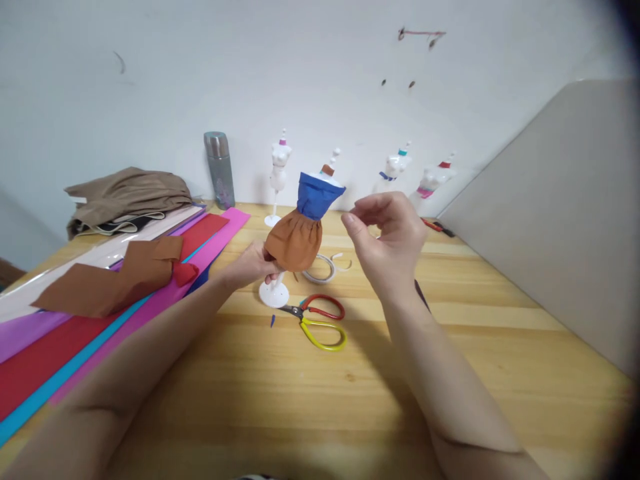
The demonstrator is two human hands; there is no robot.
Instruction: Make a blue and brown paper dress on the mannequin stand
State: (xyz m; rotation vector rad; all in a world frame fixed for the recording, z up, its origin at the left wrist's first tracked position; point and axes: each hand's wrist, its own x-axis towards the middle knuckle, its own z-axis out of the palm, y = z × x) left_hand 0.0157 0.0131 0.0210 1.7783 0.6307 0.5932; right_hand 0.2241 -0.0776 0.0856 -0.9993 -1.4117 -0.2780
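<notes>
A small white mannequin (275, 293) leans to the right, dressed in a blue paper top (319, 195) and a gathered brown paper skirt (294, 241). My left hand (256, 265) is closed around its stand under the skirt, some fingers hidden by the paper. To the right of the blue top, my right hand (387, 233) hovers apart from it, fingers curled with a gap between thumb and fingertips; nothing shows between them. Scissors (320, 320) with one red and one yellow handle lie below the mannequin's base. Behind the skirt rests a roll of white tape (325, 268).
Coloured paper sheets (200, 253) and a brown paper piece (120, 277) cover the table's left side. A folded brown cloth (130, 193) and a grey flask (219, 170) stand behind. More mannequins (279, 160) line the wall. A white panel (560, 200) bounds the right.
</notes>
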